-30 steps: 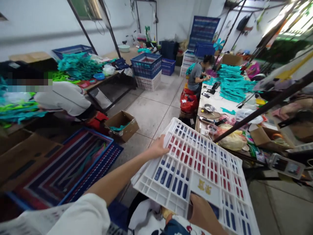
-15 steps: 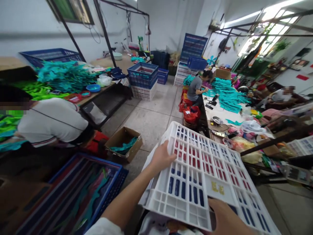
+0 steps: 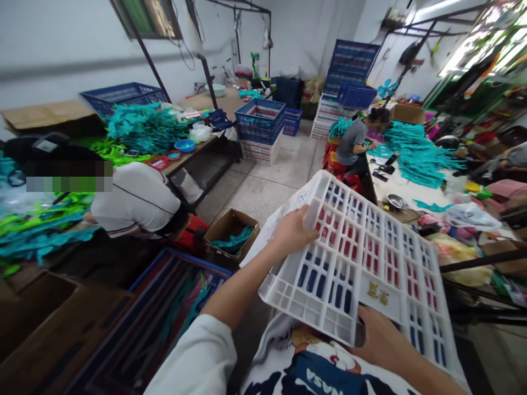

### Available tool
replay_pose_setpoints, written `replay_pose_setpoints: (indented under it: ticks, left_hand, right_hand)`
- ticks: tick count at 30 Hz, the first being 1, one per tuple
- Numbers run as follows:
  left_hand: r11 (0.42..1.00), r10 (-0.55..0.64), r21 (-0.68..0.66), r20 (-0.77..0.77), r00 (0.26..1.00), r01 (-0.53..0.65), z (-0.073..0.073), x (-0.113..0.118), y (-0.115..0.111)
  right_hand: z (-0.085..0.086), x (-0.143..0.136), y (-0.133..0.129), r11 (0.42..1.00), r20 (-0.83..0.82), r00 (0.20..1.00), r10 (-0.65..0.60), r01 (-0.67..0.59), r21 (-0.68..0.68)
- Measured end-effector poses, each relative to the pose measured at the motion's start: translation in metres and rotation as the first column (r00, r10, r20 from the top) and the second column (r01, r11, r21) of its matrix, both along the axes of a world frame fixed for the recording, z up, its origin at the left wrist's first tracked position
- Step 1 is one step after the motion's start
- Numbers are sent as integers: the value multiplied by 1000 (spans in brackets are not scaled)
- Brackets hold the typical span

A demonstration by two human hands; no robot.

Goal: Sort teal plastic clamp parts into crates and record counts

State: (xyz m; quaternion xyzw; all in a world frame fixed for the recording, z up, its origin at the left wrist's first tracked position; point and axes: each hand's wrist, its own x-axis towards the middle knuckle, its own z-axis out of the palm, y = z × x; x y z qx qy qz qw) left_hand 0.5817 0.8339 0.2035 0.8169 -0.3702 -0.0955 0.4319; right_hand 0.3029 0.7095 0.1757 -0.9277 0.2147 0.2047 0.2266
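A white plastic crate (image 3: 376,280) is held tilted in front of my body, its slatted side facing me. Red and dark blue stripes show through the slots. My left hand (image 3: 293,233) grips the crate's left edge, thumb over the corner and fingers out of sight behind it. Lower down, my right hand (image 3: 381,334) is closed on the near rim beside the yellow lettering, its fingertips hidden inside the opening. Below the crate, my printed shirt (image 3: 325,373) shows.
A blue crate (image 3: 164,258) with teal pieces and a cardboard box (image 3: 231,233) stand at the left. One person (image 3: 135,195) sits at the left table, another (image 3: 352,142) at the right table (image 3: 381,189). Stacked crates (image 3: 260,123) stand on the floor ahead.
The view has swung left, so the room appears shifted right. The crate has tipped up slightly and more of my shirt shows below it. Both hands keep their hold.
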Motion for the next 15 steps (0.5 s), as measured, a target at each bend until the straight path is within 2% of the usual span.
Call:
replay_pose_setpoints:
  ticks: [3, 7, 10, 15]
  left_hand:
    - [999, -36, -9, 31, 999, 36, 7, 27, -16]
    - [997, -81, 15, 37, 996, 81, 15, 77, -53]
    - [994, -86, 71, 33, 996, 84, 18, 126, -95]
    - [986, -89, 144, 13, 996, 86, 21, 211, -173]
  right_hand:
    - [-2, 28, -7, 1000, -33, 999, -7, 7, -2]
    - [-11, 73, -33, 998, 40, 997, -59, 59, -2]
    - [-17, 117, -65, 993, 106, 988, -114, 111, 28]
    - [-27, 193, -133, 986, 177, 972, -152, 138, 92]
